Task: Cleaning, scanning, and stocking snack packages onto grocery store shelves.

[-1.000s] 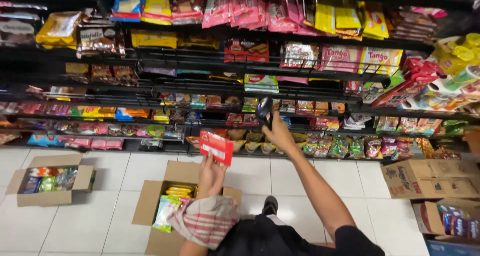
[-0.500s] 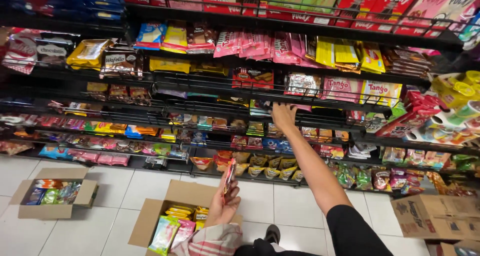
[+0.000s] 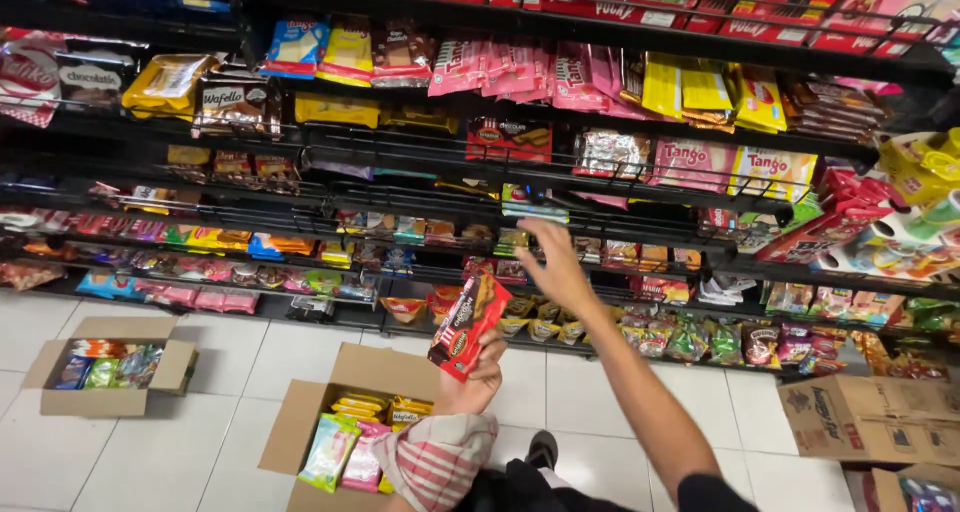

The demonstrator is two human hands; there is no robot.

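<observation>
My left hand (image 3: 472,380) holds a flat red snack pack (image 3: 468,325) with a brown biscuit picture, tilted, above an open cardboard box (image 3: 350,382) of yellow, green and pink packets on the floor. A striped red and white cloth (image 3: 435,459) hangs over my left forearm. My right hand (image 3: 553,264) is stretched out, fingers apart and holding nothing, just in front of the middle shelves (image 3: 440,162) of black wire racks filled with snack packs.
A second open box (image 3: 110,367) of packets sits on the white tiles at left. More cardboard boxes (image 3: 868,412) stand at lower right. Stacked cups and colourful packs (image 3: 905,207) crowd the right end. My shoe (image 3: 541,448) shows below.
My right hand has drawn back and down from the middle shelf, now holding nothing. My left hand has turned the red pack so its printed face shows and lifted it slightly.
</observation>
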